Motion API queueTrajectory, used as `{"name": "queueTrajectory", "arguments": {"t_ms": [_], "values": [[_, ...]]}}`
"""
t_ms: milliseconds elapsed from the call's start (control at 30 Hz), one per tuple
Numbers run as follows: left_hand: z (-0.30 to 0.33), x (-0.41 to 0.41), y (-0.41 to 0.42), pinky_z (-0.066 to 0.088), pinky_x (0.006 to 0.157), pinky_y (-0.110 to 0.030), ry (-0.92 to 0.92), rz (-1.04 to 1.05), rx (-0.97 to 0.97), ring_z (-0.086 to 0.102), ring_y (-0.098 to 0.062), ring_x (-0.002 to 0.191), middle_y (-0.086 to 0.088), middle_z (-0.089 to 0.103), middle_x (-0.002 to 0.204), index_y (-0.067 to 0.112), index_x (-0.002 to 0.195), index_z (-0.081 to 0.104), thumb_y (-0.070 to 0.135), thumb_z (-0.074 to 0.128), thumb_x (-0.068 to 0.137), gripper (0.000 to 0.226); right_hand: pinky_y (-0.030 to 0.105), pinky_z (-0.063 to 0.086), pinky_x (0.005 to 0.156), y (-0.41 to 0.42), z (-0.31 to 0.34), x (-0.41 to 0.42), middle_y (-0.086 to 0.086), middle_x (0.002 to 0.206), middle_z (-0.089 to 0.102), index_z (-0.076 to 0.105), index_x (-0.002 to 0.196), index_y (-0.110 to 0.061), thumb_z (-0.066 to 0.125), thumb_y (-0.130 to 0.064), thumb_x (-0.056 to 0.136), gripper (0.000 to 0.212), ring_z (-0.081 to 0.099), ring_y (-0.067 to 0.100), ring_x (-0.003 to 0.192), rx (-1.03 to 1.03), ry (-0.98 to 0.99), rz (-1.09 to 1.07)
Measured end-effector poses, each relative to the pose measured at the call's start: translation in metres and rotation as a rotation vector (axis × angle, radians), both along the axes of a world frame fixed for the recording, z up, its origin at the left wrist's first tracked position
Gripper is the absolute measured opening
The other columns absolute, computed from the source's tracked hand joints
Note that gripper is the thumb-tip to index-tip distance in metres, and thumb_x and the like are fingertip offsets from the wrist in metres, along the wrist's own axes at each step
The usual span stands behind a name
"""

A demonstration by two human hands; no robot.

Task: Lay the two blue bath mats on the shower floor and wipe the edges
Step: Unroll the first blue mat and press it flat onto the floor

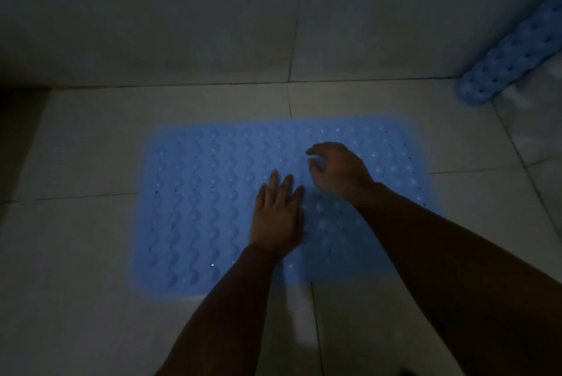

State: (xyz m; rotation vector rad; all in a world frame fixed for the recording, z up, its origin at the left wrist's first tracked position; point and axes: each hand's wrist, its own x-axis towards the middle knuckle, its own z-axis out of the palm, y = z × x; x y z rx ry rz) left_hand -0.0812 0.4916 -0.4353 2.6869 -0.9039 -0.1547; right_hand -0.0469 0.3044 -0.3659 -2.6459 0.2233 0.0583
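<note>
One blue bath mat [200, 202] with rows of bumps lies flat on the pale tiled shower floor [76, 254] in dim light. My left hand [276, 214] presses flat on its middle, fingers straight and pointing away from me. Just to the right and farther out, my right hand [337, 171] rests on the mat with fingers loosely curled downward, holding nothing. A second blue bath mat [514, 59] leans against the wall at the upper right, its lower end on the floor.
A tiled wall [213, 10] rises right behind the flat mat. A dark gap [18, 120] lies at the far left where floor meets wall. Bare tiles surround the mat on the left, front and right.
</note>
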Motion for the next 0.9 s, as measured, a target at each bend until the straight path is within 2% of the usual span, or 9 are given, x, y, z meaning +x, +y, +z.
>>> {"name": "queueTrajectory", "arguments": {"t_ms": [100,167,267,367,467,600,800,833,900], "values": [[-0.020,-0.014,-0.016,0.015,0.122,-0.062,0.027,-0.105,0.021,-0.001,-0.039,0.157,-0.013,0.015,0.169,0.021,0.159,0.031,0.051,0.040,0.100,0.067,0.038,0.053,0.094,-0.011,-0.019,-0.006,0.001,0.117,0.072,0.074,0.111,-0.017,0.062,-0.027,0.091,0.025,0.062,0.026,0.115,-0.018,-0.156,-0.039],[-0.020,-0.019,-0.018,0.009,0.124,-0.061,-0.008,-0.096,0.070,-0.004,-0.037,0.157,-0.013,0.006,0.171,0.022,0.162,0.022,0.064,0.036,0.100,0.077,0.040,0.054,0.092,-0.013,-0.025,-0.010,0.004,0.115,0.071,0.073,0.110,-0.015,0.058,-0.029,0.091,0.028,0.062,0.028,0.113,-0.012,-0.132,-0.011],[-0.020,-0.021,-0.021,0.009,0.123,-0.061,-0.036,-0.093,0.103,-0.006,-0.036,0.157,-0.011,0.001,0.171,0.021,0.163,0.015,0.072,0.032,0.098,0.085,0.042,0.052,0.095,-0.020,-0.035,-0.006,0.003,0.114,0.071,0.072,0.110,-0.017,0.047,-0.041,0.091,0.039,0.062,0.028,0.112,0.012,-0.057,0.007],[-0.019,-0.021,-0.021,0.009,0.124,-0.060,-0.020,-0.088,0.105,-0.008,-0.034,0.157,-0.010,-0.002,0.171,0.016,0.163,0.013,0.073,0.031,0.098,0.088,0.041,0.053,0.093,-0.021,-0.043,-0.007,0.005,0.110,0.071,0.072,0.106,-0.014,0.049,-0.037,0.091,0.036,0.062,0.030,0.109,0.016,-0.095,0.009],[-0.020,-0.022,-0.022,0.009,0.124,-0.060,-0.009,-0.084,0.119,-0.007,-0.032,0.158,-0.011,0.001,0.171,0.010,0.162,0.015,0.072,0.031,0.098,0.091,0.043,0.054,0.090,-0.021,-0.045,-0.005,0.005,0.110,0.071,0.072,0.105,-0.014,0.053,-0.031,0.092,0.029,0.061,0.030,0.108,-0.003,-0.107,0.007],[-0.022,-0.021,-0.022,0.008,0.125,-0.059,0.011,-0.083,0.144,-0.007,-0.030,0.158,-0.012,0.003,0.171,0.009,0.162,0.017,0.073,0.028,0.098,0.091,0.044,0.054,0.089,-0.018,-0.043,-0.003,0.003,0.109,0.070,0.071,0.104,-0.017,0.048,-0.035,0.090,0.033,0.060,0.029,0.109,0.014,-0.092,-0.024],[-0.001,-0.013,-0.032,-0.003,0.126,-0.055,0.198,-0.077,0.204,-0.010,-0.027,0.158,-0.008,-0.003,0.171,0.013,0.163,0.014,0.071,0.027,0.095,0.089,0.042,0.053,0.087,-0.026,-0.023,-0.001,0.004,0.110,0.068,0.071,0.104,-0.022,0.057,-0.030,0.093,0.020,0.060,0.031,0.107,-0.067,0.004,0.006],[0.007,-0.007,-0.035,-0.002,0.126,-0.054,0.247,-0.074,0.204,-0.007,-0.027,0.158,-0.007,-0.001,0.171,0.015,0.162,0.016,0.068,0.030,0.096,0.086,0.044,0.053,0.087,-0.028,-0.019,-0.001,0.007,0.110,0.067,0.071,0.104,-0.022,0.056,-0.032,0.093,0.021,0.061,0.033,0.106,-0.083,0.053,-0.008],[0.025,0.009,-0.036,0.018,0.124,-0.050,0.249,-0.066,0.175,0.017,-0.028,0.155,-0.007,0.024,0.167,0.018,0.154,0.037,0.055,0.037,0.097,0.069,0.048,0.052,0.091,-0.028,-0.016,-0.005,0.011,0.111,0.065,0.070,0.106,-0.021,0.053,-0.037,0.094,0.026,0.060,0.037,0.107,-0.107,0.187,-0.094]]}}
